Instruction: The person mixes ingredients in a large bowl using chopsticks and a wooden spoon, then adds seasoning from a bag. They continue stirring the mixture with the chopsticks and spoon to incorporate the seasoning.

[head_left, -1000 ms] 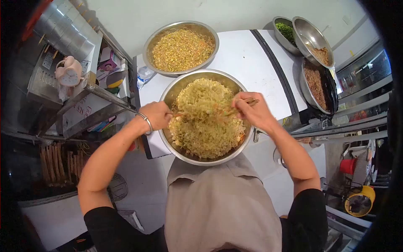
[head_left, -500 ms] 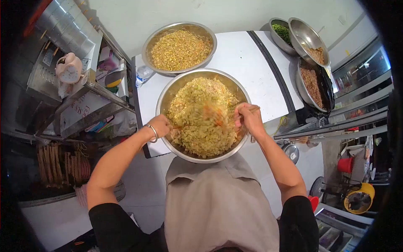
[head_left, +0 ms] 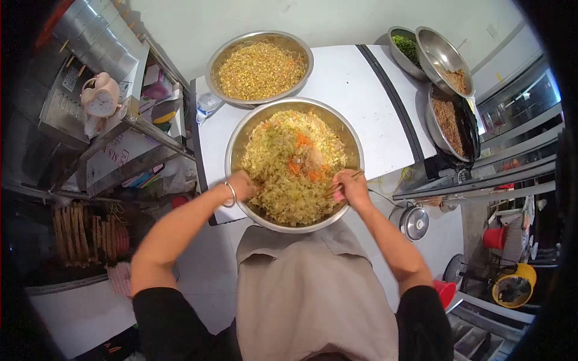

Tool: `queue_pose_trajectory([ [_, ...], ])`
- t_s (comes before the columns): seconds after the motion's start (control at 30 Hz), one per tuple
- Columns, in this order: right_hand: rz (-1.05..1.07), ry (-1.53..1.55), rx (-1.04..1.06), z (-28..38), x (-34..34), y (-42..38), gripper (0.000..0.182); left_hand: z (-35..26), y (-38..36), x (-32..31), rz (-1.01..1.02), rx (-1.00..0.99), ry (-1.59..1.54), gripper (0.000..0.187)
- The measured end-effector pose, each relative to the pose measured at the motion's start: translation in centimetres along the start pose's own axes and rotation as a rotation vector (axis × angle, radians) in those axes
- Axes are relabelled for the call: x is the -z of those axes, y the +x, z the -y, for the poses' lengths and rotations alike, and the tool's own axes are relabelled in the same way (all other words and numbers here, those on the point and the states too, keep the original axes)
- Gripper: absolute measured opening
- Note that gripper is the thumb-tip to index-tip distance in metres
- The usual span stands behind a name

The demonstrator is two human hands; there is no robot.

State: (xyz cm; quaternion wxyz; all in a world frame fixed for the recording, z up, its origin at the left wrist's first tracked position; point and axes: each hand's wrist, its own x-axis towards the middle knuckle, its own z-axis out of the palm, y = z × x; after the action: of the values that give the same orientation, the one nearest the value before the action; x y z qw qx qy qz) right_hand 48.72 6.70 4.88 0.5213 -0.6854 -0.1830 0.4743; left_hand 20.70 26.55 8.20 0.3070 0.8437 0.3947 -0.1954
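Note:
A large steel bowl (head_left: 233, 144) full of chopped filling (head_left: 289, 195) stands right in front of me. The filling is mostly pale yellow-green, with orange carrot shreds (head_left: 303, 141) and a pinkish lump (head_left: 313, 159) on top. At the right rim, my right hand (head_left: 351, 186) is closed around chopsticks (head_left: 357, 175); their lower ends run into the filling. My left hand (head_left: 242, 186), wearing a bangle, is closed over the left rim and slightly blurred. It grips chopsticks whose tips are hidden in the filling.
Behind stands another steel bowl (head_left: 308, 67) of yellow chopped filling. On the white table's (head_left: 385, 135) right are bowls with chopped greens (head_left: 406, 48) and brown minced filling (head_left: 447, 123). A metal rack (head_left: 150, 135) with a pink clock (head_left: 100, 95) stands left; a lidded pot (head_left: 414, 222) sits lower right.
The filling has been turned over, so the carrot shreds and pinkish lump now show clearly. My left hand has moved right, over the bowl's edge; my right hand has shifted slightly down and left.

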Motion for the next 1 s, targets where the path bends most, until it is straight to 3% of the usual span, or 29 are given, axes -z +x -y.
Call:
queue_pose_trajectory([
  [0.1, -0.014, 0.072, 0.023, 0.4, -0.7, 0.2, 0.019, 0.8, 0.3, -1.3, 0.075, 0.119, -0.589, 0.024],
  [0.23, 0.054, 0.074, 0.046, 4.2, -0.5, -0.3, 0.018, -0.4, -0.5, 2.2, 0.033, 0.018, -0.349, 0.021],
  [0.33, 0.128, -0.126, 0.194, 9.7, -1.2, -1.6, 0.024, -2.0, -1.5, 6.1, -0.009, -0.111, -0.147, 0.018],
  [0.47, 0.23, -0.195, 0.254, 14.0, -0.6, -2.6, 0.024, -6.7, -4.4, 12.1, -0.014, -0.063, 0.235, 0.02],
  [0.57, 0.264, -0.517, 0.145, 12.1, 2.0, -2.7, 0.025, -4.9, -3.7, 10.5, 0.074, 0.038, 0.555, 0.024],
  [0.6, 0.252, -0.408, 0.071, 10.1, 2.3, -2.6, 0.024, -4.7, -3.9, 9.8, 0.259, 0.044, 0.59, 0.03],
  [0.63, 0.241, -0.297, -0.005, 7.3, 2.4, -2.3, 0.024, -2.7, -3.5, 7.9, 0.211, -0.033, 0.467, 0.03],
  [0.73, 0.119, 0.076, -0.091, -0.1, 0.0, -1.3, 0.019, -3.0, -2.7, 5.8, 0.188, -0.004, 0.334, 0.026],
  [0.8, 0.034, 0.215, -0.078, -0.6, -1.9, -0.8, 0.016, -1.1, -1.1, 2.9, 0.092, 0.0, 0.142, 0.023],
  [0.93, -0.019, 0.282, -0.1, 0.3, -2.0, -0.6, 0.015, -0.3, -0.9, 2.8, 0.037, -0.03, -0.088, 0.02],
  [1.0, 0.076, 0.187, -0.009, 3.4, -1.4, -1.0, 0.018, -1.0, -1.1, 4.6, 0.044, -0.002, -0.096, 0.02],
])
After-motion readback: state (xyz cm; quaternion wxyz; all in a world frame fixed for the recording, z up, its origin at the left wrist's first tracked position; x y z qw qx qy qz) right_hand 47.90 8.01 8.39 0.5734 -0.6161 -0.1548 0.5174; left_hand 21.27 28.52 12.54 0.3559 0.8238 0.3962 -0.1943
